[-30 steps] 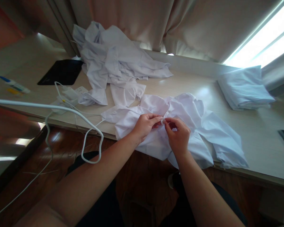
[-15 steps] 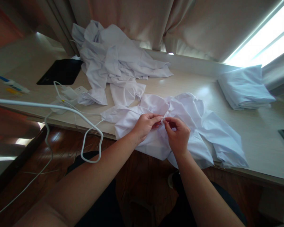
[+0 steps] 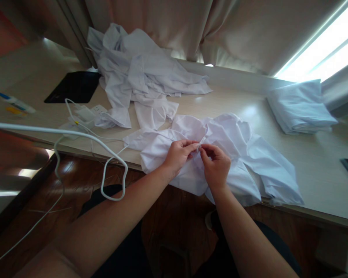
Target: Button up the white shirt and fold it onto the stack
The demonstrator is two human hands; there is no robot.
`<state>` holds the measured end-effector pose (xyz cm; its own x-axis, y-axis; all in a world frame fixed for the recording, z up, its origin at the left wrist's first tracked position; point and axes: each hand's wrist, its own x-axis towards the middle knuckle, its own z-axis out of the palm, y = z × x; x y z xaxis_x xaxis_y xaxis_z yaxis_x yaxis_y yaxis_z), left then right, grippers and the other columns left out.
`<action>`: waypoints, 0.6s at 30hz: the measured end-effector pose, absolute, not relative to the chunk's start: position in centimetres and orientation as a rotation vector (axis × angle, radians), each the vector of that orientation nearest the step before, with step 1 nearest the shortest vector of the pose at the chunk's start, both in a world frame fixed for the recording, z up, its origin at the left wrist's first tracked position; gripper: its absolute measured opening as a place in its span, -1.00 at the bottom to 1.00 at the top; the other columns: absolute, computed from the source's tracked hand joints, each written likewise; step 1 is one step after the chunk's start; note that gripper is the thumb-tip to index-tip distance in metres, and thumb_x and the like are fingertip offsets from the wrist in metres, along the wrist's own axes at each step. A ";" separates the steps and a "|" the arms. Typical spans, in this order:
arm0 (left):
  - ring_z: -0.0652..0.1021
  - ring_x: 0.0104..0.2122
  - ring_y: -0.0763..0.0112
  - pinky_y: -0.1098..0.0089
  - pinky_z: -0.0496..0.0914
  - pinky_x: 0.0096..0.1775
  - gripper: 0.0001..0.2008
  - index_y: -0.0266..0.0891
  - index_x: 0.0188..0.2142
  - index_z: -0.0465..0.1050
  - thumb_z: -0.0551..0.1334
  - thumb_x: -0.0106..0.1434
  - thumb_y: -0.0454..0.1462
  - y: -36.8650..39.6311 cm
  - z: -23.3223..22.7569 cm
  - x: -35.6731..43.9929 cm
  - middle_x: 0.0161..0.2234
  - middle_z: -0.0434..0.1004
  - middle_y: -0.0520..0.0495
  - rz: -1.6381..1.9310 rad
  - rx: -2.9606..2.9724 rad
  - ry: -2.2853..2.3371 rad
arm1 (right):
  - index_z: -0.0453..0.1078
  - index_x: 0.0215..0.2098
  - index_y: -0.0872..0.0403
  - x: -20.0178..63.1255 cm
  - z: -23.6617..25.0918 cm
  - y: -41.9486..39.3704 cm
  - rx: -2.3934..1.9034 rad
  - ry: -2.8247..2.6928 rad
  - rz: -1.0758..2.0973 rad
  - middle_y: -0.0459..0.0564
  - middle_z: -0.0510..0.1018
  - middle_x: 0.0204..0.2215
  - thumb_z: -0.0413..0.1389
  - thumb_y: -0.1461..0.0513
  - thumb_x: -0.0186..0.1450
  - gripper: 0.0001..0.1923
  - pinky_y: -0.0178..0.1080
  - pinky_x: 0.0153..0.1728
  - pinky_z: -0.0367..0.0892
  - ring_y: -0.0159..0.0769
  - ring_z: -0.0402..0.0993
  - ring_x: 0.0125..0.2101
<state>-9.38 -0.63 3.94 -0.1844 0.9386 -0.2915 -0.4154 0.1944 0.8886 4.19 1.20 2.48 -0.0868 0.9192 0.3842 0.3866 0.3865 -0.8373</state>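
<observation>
A white long-sleeved shirt (image 3: 229, 135) lies crumpled along the front edge of the table, part of it hanging over. My left hand (image 3: 178, 156) pinches the shirt's front opening between thumb and fingers. Close against it, my right hand (image 3: 216, 162) grips the same strip of cloth with thumb and forefinger. The fingertips of both hands almost meet there. Whether a button sits between them is too small to make out.
Behind lies a heap of white garments (image 3: 150, 65), with a folded white stack (image 3: 301, 108) at the right. A black mat (image 3: 74, 88), a power strip (image 3: 87, 114) and a marker-like stick (image 3: 16, 102) are on the left. A white cable (image 3: 58, 131) loops in front.
My right hand has shifted very slightly left, its fingers still at the shirt's front. My left hand stays nearly in place. The shirt and the other things have not visibly moved.
</observation>
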 end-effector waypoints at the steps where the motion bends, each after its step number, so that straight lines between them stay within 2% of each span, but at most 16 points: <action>1: 0.49 -0.37 0.54 0.47 0.33 -0.31 -0.72 -0.29 -0.25 0.62 0.42 0.10 -0.15 -0.7 3.9 -9.2 -0.29 0.59 -0.10 1.374 0.589 1.181 | 0.57 -0.18 0.03 4.1 2.4 1.2 -1.171 -1.652 0.688 -0.04 0.64 -0.34 0.18 0.19 0.32 -0.83 -0.20 -0.27 0.44 -0.30 0.52 -0.41; 13: 0.52 -0.38 0.54 0.44 0.41 -0.25 -0.70 -0.31 -0.31 0.58 0.47 0.05 -0.15 -1.0 3.5 -8.2 -0.35 0.58 -0.05 1.532 0.484 1.153 | 0.58 -0.16 0.04 3.6 2.2 1.0 -1.174 -1.578 0.758 -0.01 0.65 -0.32 0.18 0.15 0.32 -0.81 -0.18 -0.25 0.47 -0.27 0.57 -0.36; 18: 0.53 -0.40 0.49 0.45 0.38 -0.34 -0.67 -0.30 -0.30 0.55 0.46 0.06 -0.10 -1.2 3.4 -8.1 -0.38 0.56 -0.04 1.551 0.504 1.222 | 0.58 -0.18 0.04 3.6 2.1 0.9 -1.174 -1.583 0.758 -0.02 0.66 -0.33 0.20 0.15 0.30 -0.81 -0.17 -0.25 0.47 -0.27 0.56 -0.37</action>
